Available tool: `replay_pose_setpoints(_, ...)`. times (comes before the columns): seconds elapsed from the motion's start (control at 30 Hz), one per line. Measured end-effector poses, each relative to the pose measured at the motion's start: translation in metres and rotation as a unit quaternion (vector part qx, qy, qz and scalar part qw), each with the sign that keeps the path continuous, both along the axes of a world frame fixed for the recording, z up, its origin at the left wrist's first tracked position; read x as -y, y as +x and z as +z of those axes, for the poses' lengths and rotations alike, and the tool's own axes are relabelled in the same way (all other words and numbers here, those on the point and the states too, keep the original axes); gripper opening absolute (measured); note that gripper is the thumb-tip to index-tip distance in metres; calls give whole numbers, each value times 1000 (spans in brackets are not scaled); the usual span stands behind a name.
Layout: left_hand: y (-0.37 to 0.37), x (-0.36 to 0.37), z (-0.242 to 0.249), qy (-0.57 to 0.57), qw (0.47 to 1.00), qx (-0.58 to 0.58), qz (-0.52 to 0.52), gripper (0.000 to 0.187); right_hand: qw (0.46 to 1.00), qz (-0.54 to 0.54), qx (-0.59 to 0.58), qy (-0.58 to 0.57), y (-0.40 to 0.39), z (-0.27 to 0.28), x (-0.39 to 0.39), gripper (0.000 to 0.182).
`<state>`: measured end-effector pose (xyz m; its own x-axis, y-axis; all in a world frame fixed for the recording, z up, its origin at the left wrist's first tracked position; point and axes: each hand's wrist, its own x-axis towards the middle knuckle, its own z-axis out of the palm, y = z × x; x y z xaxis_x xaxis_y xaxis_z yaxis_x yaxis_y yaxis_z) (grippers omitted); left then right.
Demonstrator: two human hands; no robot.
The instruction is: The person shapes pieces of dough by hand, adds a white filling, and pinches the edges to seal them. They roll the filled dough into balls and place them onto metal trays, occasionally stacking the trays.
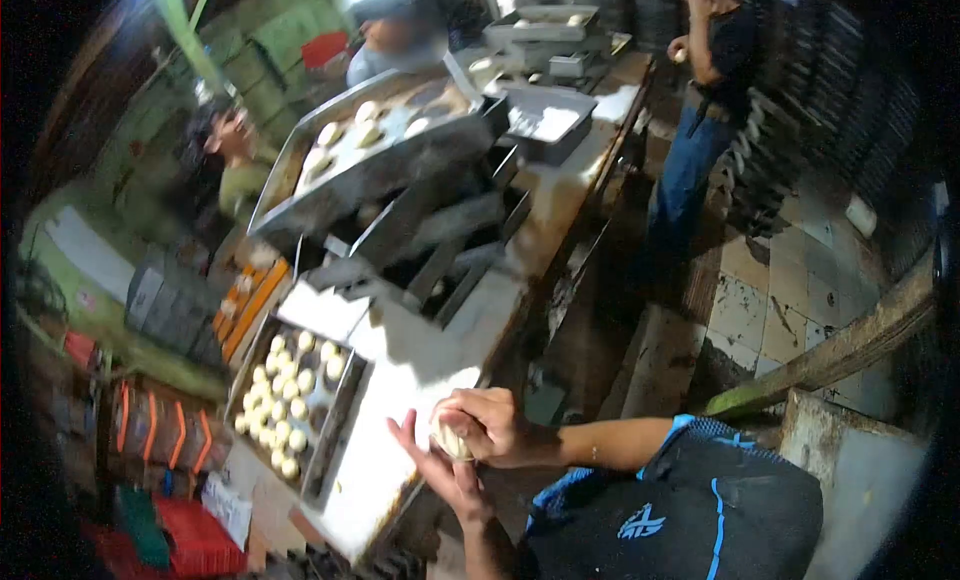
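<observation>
A pale dough piece (449,439) is between my two hands, over the table's near edge. The fingers of my right hand (485,425) are curled round it, thumb side towards the dough. My left hand (448,480) is just below with its fingers spread and its palm turned up, touching the underside of the dough. On the table beyond my hands lies a metal tray (345,420) with several pale dough balls (290,390) in it.
Stacked metal trays (375,170) stand farther along the table (400,365), beside a grey tub (548,120) of white powder. One person (240,160) is at the far side, another (385,55) behind the trays, a third (700,110) at the right. A wooden beam (830,345) slants nearby.
</observation>
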<state>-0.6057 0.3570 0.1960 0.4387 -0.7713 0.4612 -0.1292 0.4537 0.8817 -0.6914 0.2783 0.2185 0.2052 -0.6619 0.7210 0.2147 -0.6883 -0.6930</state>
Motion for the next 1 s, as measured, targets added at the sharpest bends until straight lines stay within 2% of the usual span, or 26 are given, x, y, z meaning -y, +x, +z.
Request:
replay_pose_setpoints(0.03,12,-15,4,23,997,-60,-34,60,998,56,-17,7,17,-4,-18,18)
replay_pose_setpoints(0.1,39,-61,7,148,988,-7,35,47,995,82,-14,60,65,-46,-49,16)
replay_pose_setpoints(0.13,50,-82,14,224,961,108,121,40,988,108,-27,105,87,-62,-59,17)
replay_pose_setpoints(0.17,60,-99,16,218,957,113,155,36,995,75,-52,-40,105,-72,-59,19)
replay_pose_setpoints(0.2,70,-120,15,211,952,121,187,34,989,81,-110,-55,123,-81,-70,26)
replay_pose_setpoints(0.23,85,-142,-1,237,959,16,157,32,982,65,-180,-6,128,-90,-84,34)
replay_pose_setpoints(0.27,100,-162,-17,234,954,-149,111,30,980,81,-180,19,132,-81,-98,43)
replay_pose_setpoints(0.3,104,-173,-29,228,934,-242,132,28,980,126,-140,65,139,-81,-114,46)
replay_pose_setpoints(0.33,103,-178,-42,204,934,-276,101,28,975,164,-98,110,144,-80,-125,49)
replay_pose_setpoints(0.4,102,-187,-69,160,924,-344,39,30,963,201,-148,107,155,-91,-136,53)
replay_pose_setpoints(0.43,118,-194,-86,110,903,-414,-29,32,959,207,-158,108,157,-88,-133,53)
replay_pose_setpoints(0.47,133,-199,-99,53,871,-479,-98,34,944,256,-163,128,160,-89,-123,50)
replay_pose_setpoints(0.53,148,-193,-91,14,826,-548,-132,39,934,262,-201,136,168,-89,-96,31)
replay_pose_setpoints(0.6,154,-181,-76,49,853,-511,-97,40,951,157,-246,98,177,-102,-37,18)
replay_pose_setpoints(0.63,160,-176,-75,53,861,-499,-87,41,947,126,-296,27,180,-120,1,31)
replay_pose_setpoints(0.67,166,-171,-75,58,869,-486,-77,41,916,137,-376,-30,182,-131,35,33)
replay_pose_setpoints(0.73,177,-157,-74,68,880,-467,-54,42,861,222,-445,-104,199,-143,81,31)
replay_pose_setpoints(0.87,202,-121,-69,87,892,-444,-5,49,803,379,-425,-176,240,-172,118,32)
replay_pose_setpoints(0.9,209,-116,-70,95,890,-446,10,51,773,381,-466,-201,245,-161,123,27)
replay_pose_setpoints(1.0,227,-98,-76,122,882,-451,52,56,762,322,-535,-174,244,-157,135,28)
